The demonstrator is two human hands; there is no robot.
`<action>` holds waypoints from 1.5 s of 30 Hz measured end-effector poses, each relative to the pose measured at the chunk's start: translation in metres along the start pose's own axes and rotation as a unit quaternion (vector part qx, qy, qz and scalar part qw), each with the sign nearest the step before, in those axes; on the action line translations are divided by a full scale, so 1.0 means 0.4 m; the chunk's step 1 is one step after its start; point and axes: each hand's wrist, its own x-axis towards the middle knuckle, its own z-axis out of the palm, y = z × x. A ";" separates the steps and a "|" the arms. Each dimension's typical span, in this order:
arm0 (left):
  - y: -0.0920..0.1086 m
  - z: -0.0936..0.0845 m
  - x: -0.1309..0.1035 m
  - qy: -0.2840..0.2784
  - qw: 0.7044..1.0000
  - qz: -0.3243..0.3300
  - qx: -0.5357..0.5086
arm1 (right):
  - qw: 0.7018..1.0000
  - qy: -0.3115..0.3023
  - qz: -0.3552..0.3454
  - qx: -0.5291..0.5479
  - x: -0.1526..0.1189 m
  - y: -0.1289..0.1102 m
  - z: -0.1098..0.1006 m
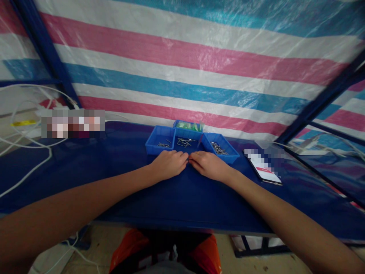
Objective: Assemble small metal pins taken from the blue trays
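My left hand (171, 164) and my right hand (209, 164) meet over the blue table, just in front of the blue trays. The fingers of both are closed in a pinch. Something small and dark shows between the fingertips, too small to make out. Behind my left hand, the left blue tray (151, 147) holds a few thin metal pins (163, 145). More metal pins (184, 142) lie in the middle tray. In the right blue tray (232, 155), next to my right hand, is a pile of small metal parts (219, 148).
A small blue tray (175, 123) with green bags (186, 126) stands behind the others. To the right lies a phone (264, 169) with a lit screen. White cables (42, 161) run over the table's left end. A striped plastic sheet (182, 64) hangs behind.
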 end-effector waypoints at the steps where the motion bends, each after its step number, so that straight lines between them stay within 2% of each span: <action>1: 0.000 -0.001 0.000 0.000 1.000 0.001 -0.001 | 1.000 0.000 0.000 -0.001 0.000 0.000 0.000; 12: 0.010 -0.012 -0.004 -0.005 0.999 -0.031 0.024 | 0.998 -0.011 0.051 -0.028 -0.001 -0.004 -0.008; 45: 0.002 -0.001 -0.005 -0.020 0.999 -0.015 0.035 | 0.999 -0.015 0.033 -0.032 0.001 0.004 -0.004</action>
